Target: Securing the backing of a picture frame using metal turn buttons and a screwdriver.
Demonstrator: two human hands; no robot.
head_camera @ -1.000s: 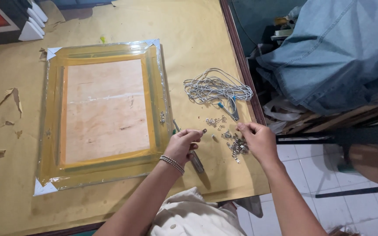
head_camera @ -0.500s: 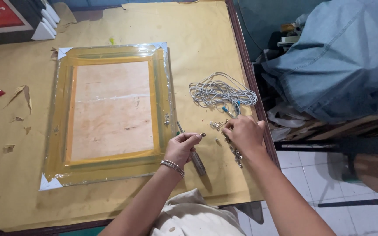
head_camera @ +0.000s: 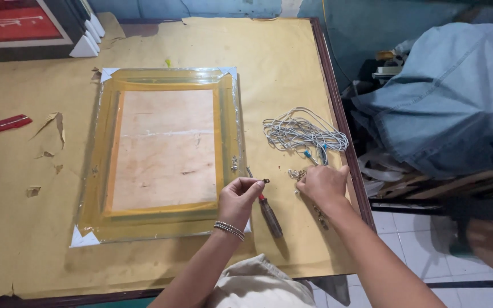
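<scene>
A framing workshop — paper-covered bench (head_camera: 144, 262), wrapped frame (head_camera: 164, 151), screwdriver (head_camera: 266, 208), coiled wire (head_camera: 303, 132)

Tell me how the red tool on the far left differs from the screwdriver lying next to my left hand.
The red tool is flat and bright red, lying almost crosswise near the table's left edge, far from both hands. The screwdriver has a dark rounded handle and a thin metal shaft, lies at a steep diagonal, and sits just beside the left hand, between the wrapped frame and the right hand. Both lie untouched on the brown paper.
</scene>
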